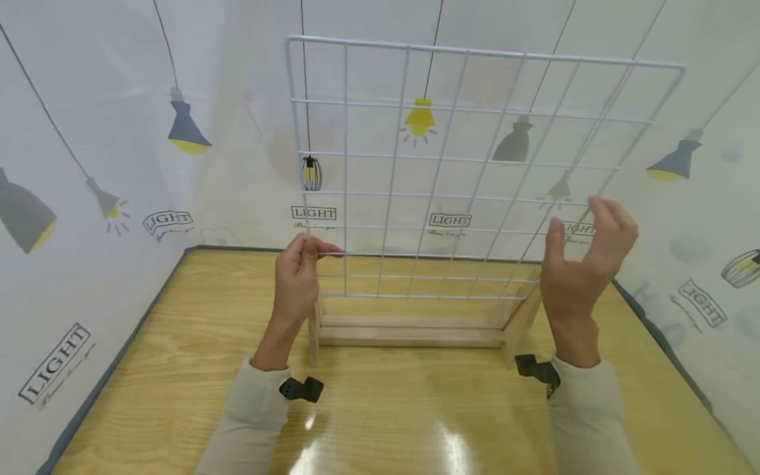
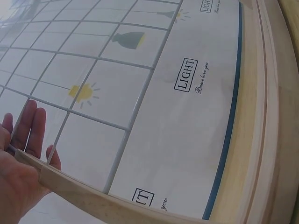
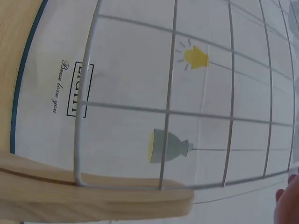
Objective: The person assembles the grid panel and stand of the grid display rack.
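A white wire grid panel (image 1: 442, 159) stands up, leaning, in a pale wooden stand (image 1: 410, 338) on the table. My left hand (image 1: 299, 274) pinches the panel's left edge, thumb in front and fingers behind the wires. In the left wrist view that hand is beside the tip of a wooden upright (image 2: 70, 186). My right hand (image 1: 578, 270) is by the panel's right edge, with thumb and fingers spread apart and nothing held between them. The right wrist view has the panel's corner against the other wooden upright (image 3: 107, 205), with only fingertips (image 3: 287, 205) of my right hand showing.
The yellowish wood-grain table (image 1: 380, 402) carries the stand. Pale sheets printed with hanging lamps and the word LIGHT form a backdrop (image 1: 249, 185) behind and at both sides, with a dark border along the table's edges. Black camera mounts (image 1: 301, 389) sit at both cuffs.
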Available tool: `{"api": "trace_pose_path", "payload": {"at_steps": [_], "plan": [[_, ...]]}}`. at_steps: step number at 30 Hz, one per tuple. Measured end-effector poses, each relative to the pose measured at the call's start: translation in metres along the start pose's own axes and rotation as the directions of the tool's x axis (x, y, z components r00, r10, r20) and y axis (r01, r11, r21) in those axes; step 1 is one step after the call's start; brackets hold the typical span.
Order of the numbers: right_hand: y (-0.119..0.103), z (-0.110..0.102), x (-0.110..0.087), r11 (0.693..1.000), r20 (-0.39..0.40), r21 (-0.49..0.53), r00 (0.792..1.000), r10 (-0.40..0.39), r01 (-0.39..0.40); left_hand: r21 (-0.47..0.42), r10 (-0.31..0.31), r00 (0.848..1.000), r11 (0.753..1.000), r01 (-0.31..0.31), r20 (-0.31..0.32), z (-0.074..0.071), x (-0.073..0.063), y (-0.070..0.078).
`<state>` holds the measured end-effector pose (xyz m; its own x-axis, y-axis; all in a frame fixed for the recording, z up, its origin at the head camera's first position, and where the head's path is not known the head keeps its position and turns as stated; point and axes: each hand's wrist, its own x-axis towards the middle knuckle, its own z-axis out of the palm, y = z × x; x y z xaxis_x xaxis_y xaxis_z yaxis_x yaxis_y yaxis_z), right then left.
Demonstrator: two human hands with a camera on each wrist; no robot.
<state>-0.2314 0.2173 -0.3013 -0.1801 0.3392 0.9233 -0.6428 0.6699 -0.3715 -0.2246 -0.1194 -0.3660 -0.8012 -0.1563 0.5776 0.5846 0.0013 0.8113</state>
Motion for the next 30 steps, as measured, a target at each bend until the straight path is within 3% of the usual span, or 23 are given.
{"api": "trace_pose_path", "payload": {"at_steps": [4, 7, 11, 15, 18, 30], "plan": [[0.022, -0.019, -0.008, 0.976, 0.034, 0.056, 0.977, 0.210, -0.212, 0.003, -0.010, 1.000, 1.000, 0.010, 0.002, 0.002, 0.000, -0.002], [0.035, -0.026, -0.017, 0.917, 0.106, 0.235, 0.946, 0.307, -0.324, 0.031, -0.022, 1.000, 0.999, 0.022, 0.006, 0.002, -0.002, -0.002], [0.045, -0.029, -0.028, 0.765, 0.207, 0.489, 0.908, 0.364, -0.418, 0.057, -0.028, 1.000, 0.998, 0.028, 0.002, 0.003, -0.006, -0.003], [0.051, -0.031, -0.031, 0.627, 0.245, 0.613, 0.870, 0.427, -0.480, 0.056, -0.007, 1.000, 0.998, 0.006, 0.016, 0.003, -0.007, -0.005], [0.054, -0.033, -0.030, 0.551, 0.252, 0.670, 0.851, 0.461, -0.497, 0.063, 0.005, 1.000, 0.998, -0.007, 0.031, 0.004, -0.006, -0.005], [0.054, -0.020, -0.024, 0.409, 0.273, 0.745, 0.801, 0.533, -0.526, 0.075, -0.003, 1.000, 0.997, 0.000, 0.031, -0.007, -0.001, -0.005]]}}
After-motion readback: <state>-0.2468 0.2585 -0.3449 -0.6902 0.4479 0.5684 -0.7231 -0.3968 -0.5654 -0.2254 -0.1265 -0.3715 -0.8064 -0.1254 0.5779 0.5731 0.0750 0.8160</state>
